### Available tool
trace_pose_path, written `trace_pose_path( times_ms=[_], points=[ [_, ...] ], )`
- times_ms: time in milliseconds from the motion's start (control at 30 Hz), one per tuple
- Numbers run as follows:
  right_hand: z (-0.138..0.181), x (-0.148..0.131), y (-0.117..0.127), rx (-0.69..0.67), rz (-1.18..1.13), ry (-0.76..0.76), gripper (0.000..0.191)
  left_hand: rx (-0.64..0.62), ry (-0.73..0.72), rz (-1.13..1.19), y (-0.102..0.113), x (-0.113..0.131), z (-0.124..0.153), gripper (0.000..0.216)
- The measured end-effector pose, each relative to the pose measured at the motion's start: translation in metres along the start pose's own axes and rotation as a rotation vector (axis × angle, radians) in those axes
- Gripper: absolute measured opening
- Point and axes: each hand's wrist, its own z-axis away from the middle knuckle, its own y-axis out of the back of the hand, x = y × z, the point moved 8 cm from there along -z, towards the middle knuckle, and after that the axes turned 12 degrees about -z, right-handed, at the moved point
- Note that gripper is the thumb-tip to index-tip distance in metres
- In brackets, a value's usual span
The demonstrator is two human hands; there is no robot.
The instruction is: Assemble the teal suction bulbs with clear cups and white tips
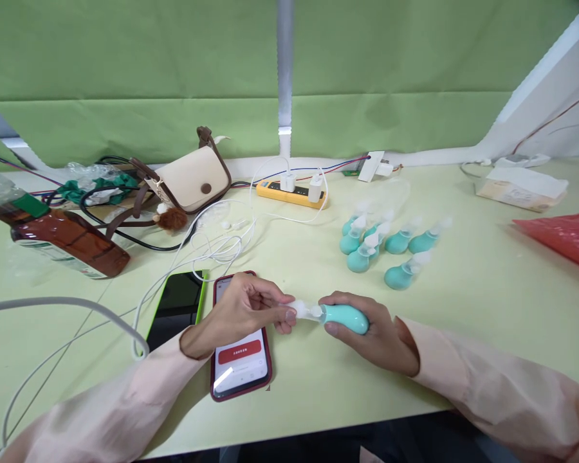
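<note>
My right hand point(374, 334) grips a teal rubber bulb point(347, 317) with a clear tip, held just above the pale green table point(463, 302). The fingers of my left hand point(244, 308) pinch the clear tip point(303, 310) at the bulb's left end. Under my left wrist lies a phone with a red case point(241, 366), its screen lit with a red button. Beside it on the left rests a dark-screened phone in a green case point(176, 308). Several more teal bulbs point(386, 244) lie in a loose group beyond my right hand.
A brown drink bottle point(62, 238) lies at the left. Behind it are a cream shoulder bag point(190, 180), tangled black and white cables point(212, 244) and a yellow power strip point(292, 193) with chargers. A red bag point(564, 238) and a paper packet point(521, 186) sit at the right.
</note>
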Motion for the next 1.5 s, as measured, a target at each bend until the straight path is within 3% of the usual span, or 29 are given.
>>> trace_pose_path(
  times_ms=[400,633,733,800,867,1000,1100,1267,1500],
  points=[
    [0.006,0.029,-0.018,-0.191,-0.431,-0.389,0.033,-0.133,-0.082,-0.086,-0.006,0.007,0.007,0.008],
    [0.008,0.032,-0.026,-0.254,-0.555,-0.45,0.035,-0.14,-0.15,-0.146,-0.008,0.014,0.008,0.009],
    [0.007,0.022,-0.026,-0.286,-0.573,-0.429,0.034,-0.075,-0.192,-0.178,-0.008,0.023,0.015,0.004],
    [0.005,0.009,-0.02,-0.287,-0.515,-0.317,0.029,-0.007,-0.228,-0.193,-0.007,0.029,0.019,0.011],
    [0.001,-0.011,-0.009,-0.252,-0.373,-0.067,0.025,0.075,-0.284,-0.212,-0.005,0.034,0.022,0.02],
    [0.011,-0.044,0.007,-0.089,0.126,0.531,0.042,0.182,-0.351,-0.231,-0.003,0.034,0.021,0.029],
    [0.02,-0.045,0.005,-0.009,0.403,0.757,0.044,0.178,-0.319,-0.221,-0.004,0.026,0.016,0.025],
    [0.02,-0.039,0.004,0.017,0.434,0.804,0.04,0.112,-0.284,-0.252,-0.007,0.024,0.011,0.016],
    [0.016,-0.038,0.001,-0.036,0.245,0.666,0.037,0.071,-0.318,-0.326,-0.01,0.031,0.016,0.011]
  ],
)
